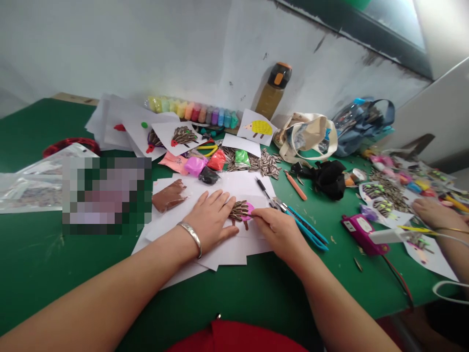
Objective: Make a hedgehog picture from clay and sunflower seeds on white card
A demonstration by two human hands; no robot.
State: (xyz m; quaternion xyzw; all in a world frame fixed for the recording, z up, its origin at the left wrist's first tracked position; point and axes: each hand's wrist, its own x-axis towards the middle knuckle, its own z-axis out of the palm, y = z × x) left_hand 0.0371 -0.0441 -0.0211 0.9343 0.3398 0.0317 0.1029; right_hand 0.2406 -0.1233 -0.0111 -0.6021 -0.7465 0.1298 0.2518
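Note:
My left hand [210, 220] lies flat on white paper [227, 254], fingers stretched out, a silver bangle at the wrist. Its fingertips steady the sheet beside a small hedgehog picture. That picture has a pink clay body [247, 207], brown clay legs and a layer of striped sunflower seeds [239, 210] on its left part. My right hand [276, 230] is closed in a pinch at the pink clay, on what looks like a sunflower seed, mostly covered by the fingers. A bag of brown clay [168, 195] lies left of my left hand.
Blue scissors [306, 227], a black pen [264, 189] and an orange tool [296, 186] lie to the right. Behind are clay packets [196, 166], a seed pile [269, 164] and a bottle [273, 93]. Another person's hand [430, 212] is far right, past a magenta device [364, 234].

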